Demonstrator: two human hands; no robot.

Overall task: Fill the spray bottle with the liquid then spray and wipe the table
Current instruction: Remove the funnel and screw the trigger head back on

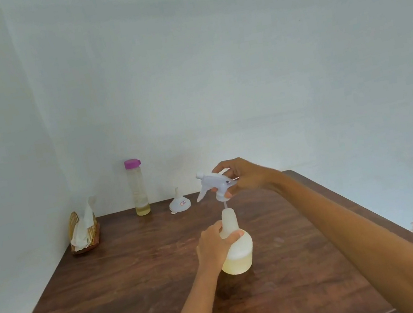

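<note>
A translucent white spray bottle (240,255) stands upright near the middle of the dark wooden table (114,296), with pale yellow liquid in its lower part. My left hand (214,246) grips it around the shoulder. My right hand (242,176) holds the white trigger spray head (214,182) a little above the bottle's open neck, and its thin dip tube reaches down into the neck. A tall clear bottle (138,189) with a purple cap stands at the back, holding a little yellow liquid at its bottom. Beside it a small white funnel (179,202) rests mouth-down.
A wicker holder with white napkins (83,230) sits in the back left corner by the wall. White walls close the table at the left and back. The table's right edge (376,217) drops to a tiled floor.
</note>
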